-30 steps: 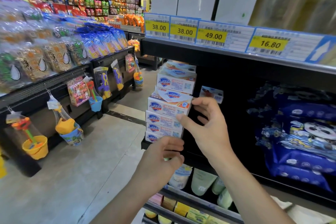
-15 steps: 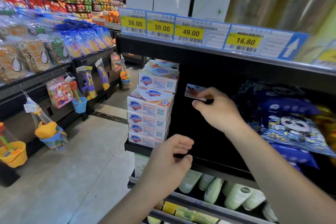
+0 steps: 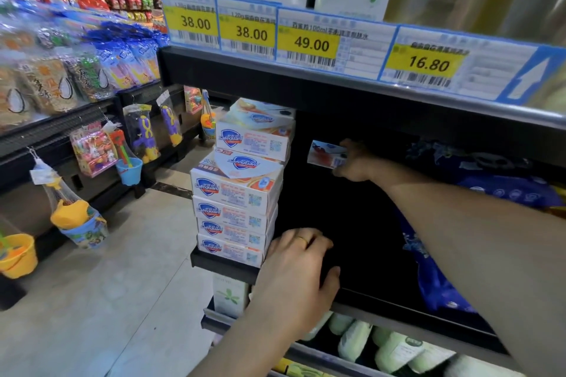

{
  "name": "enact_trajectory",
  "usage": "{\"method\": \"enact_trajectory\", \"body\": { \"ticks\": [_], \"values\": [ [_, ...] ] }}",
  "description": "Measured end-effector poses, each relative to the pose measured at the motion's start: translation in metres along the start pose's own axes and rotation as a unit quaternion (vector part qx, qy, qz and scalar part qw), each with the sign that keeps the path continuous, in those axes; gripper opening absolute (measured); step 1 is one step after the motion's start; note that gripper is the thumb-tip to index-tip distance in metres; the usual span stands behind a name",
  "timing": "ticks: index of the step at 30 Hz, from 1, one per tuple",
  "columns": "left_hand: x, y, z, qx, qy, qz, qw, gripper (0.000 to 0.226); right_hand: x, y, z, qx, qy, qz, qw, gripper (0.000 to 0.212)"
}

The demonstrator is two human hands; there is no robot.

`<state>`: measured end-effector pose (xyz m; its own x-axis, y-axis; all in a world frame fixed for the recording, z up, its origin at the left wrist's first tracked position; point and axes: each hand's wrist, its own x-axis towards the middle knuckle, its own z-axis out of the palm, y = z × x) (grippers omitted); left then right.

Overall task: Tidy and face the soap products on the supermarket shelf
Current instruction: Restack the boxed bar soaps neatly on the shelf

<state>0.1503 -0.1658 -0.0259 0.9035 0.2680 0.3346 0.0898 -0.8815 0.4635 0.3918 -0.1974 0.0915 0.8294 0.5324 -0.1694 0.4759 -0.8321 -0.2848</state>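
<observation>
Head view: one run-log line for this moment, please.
right hand: grips small soap box deep in shelf | left hand: rests on shelf edge beside Safeguard stack | facing unfinished

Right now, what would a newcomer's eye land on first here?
The leaning stack of white Safeguard soap boxes at the shelf's left end, under yellow price tags. Deep in the dark shelf, the right hand grips a lone small soap box, while the left hand rests at the shelf edge.
</observation>
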Motion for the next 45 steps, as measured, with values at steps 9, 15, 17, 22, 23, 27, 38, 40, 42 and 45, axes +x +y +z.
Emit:
{"method": "enact_trajectory", "body": {
  "ticks": [9,15,17,22,23,27,38,40,42,45],
  "values": [
    [0.0,-0.005,0.002,0.016,-0.008,0.016,1.0,0.047,0.037,0.002,0.026,0.016,0.012,0.012,1.0,0.085],
    [0.001,-0.006,0.004,0.02,-0.008,0.015,1.0,0.047,0.044,0.0,0.026,0.004,0.047,0.03,0.998,0.079],
    [0.002,-0.006,0.003,0.018,-0.005,0.015,1.0,0.048,0.039,0.0,0.026,-0.036,0.065,0.044,0.996,0.085],
    [0.002,-0.006,0.003,0.013,-0.005,0.018,1.0,0.044,0.016,-0.008,0.023,-0.059,0.029,0.084,0.994,0.083],
    [0.002,-0.006,0.003,0.013,-0.005,0.018,1.0,0.043,0.011,-0.011,0.022,-0.041,0.017,0.088,0.995,0.079],
    [0.003,-0.005,0.001,0.012,-0.011,0.019,1.0,0.04,-0.01,-0.017,0.021,0.094,-0.013,0.121,0.988,0.057],
    [0.003,0.0,-0.012,-0.169,0.013,-0.054,0.984,0.037,-0.139,-0.007,0.031,0.256,0.188,0.014,0.948,0.06],
    [0.001,0.0,-0.019,-0.286,0.013,-0.096,0.953,0.038,-0.17,0.0,0.043,0.284,0.213,-0.032,0.934,0.064],
    [-0.006,0.002,-0.027,-0.382,0.001,-0.124,0.916,0.043,-0.196,0.007,0.053,0.313,0.22,-0.062,0.922,0.069],
    [-0.021,0.004,-0.04,-0.523,-0.001,-0.161,0.837,0.038,-0.227,0.019,0.066,0.32,0.209,-0.095,0.919,0.072]
  ]
}}
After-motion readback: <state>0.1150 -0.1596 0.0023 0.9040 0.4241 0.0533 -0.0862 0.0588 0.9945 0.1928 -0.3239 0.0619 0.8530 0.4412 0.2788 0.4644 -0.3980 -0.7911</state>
